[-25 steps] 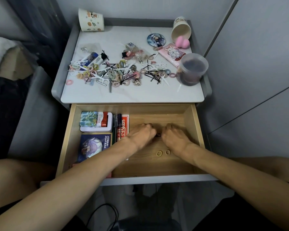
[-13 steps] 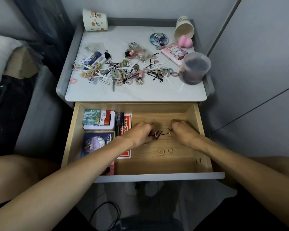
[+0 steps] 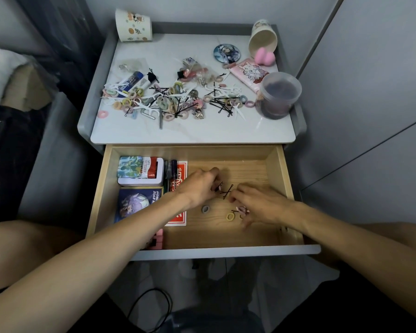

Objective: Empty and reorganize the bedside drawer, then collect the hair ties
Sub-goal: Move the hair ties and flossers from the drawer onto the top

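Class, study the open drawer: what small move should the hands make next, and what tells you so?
Probably the right hand should pinch up the yellow hair tie and the pink hair tie beside its fingers. Both lie loose on the floor of the drawer, while the left hand curls at the black bobby pins. A grey hair tie lies loose too.

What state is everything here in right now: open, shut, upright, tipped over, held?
drawer: pulled open.
tin box: lid shut, lying in the drawer.
right paper cup: tipped on its side.
plastic tub: upright.
left hand: fingers curled, pinching hairpins.
right hand: fingers down among hair ties; grip unclear.
yellow hair tie: loose on the drawer floor.
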`<state>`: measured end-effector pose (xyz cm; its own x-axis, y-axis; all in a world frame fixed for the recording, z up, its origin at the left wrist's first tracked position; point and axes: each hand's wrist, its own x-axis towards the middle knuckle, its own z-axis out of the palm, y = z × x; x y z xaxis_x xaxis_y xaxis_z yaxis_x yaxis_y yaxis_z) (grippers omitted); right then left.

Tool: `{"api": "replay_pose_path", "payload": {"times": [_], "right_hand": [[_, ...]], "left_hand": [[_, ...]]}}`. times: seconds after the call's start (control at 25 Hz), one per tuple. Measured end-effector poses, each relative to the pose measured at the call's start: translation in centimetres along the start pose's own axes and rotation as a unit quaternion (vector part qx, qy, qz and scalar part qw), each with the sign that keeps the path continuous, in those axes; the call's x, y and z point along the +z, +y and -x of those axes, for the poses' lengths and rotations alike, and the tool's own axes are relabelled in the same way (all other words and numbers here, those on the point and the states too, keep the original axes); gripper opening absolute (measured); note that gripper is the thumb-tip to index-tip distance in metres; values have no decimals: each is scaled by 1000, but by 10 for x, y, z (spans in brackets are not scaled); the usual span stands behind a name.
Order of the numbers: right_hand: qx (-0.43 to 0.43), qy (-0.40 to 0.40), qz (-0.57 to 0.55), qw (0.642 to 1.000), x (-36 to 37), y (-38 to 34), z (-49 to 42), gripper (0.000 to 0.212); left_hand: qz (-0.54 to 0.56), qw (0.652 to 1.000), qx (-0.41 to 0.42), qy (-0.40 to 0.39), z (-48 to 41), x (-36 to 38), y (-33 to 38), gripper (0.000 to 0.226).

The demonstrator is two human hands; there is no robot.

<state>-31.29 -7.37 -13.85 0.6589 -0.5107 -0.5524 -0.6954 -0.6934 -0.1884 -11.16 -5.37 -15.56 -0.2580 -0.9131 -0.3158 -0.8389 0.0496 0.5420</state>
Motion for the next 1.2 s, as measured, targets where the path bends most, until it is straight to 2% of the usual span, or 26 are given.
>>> {"api": "replay_pose_path", "payload": {"times": [0.04,0.08,0.16,0.24,0.4,0.68,0.96,1.08,1.2], "right_hand": [[-2,-1,22,1000,2,-1,-1,68],[-12,9,34,999,4,-2,-2,64],[-37,40,20,998,8,-4,-3,38],[-41,60,-5,997,9,-6,-2,19],[-30,87,-4,996,12,-10,2,10],[24,78,-17,997,12,-13,3,19],[23,80,-14,996,8,-18,4,25],[29,89,-24,995,9,-15,4,25],[41,120,-26,992,10,-8,2,26]], "left_hand": [[-28,999,26,-17,4,-3,-1,38],[-54,996,52,-40,9,-6,-1,43],[-104,986,100,-88,19,-12,0,46],[-138,974,139,-114,26,-13,-1,36],[-195,960,155,-129,32,0,-12,20],[-155,973,136,-107,31,4,-11,5],[-169,983,60,-48,26,13,-2,20],[-119,989,65,-53,25,14,-2,10],[-65,988,117,-80,24,10,11,4]]}}
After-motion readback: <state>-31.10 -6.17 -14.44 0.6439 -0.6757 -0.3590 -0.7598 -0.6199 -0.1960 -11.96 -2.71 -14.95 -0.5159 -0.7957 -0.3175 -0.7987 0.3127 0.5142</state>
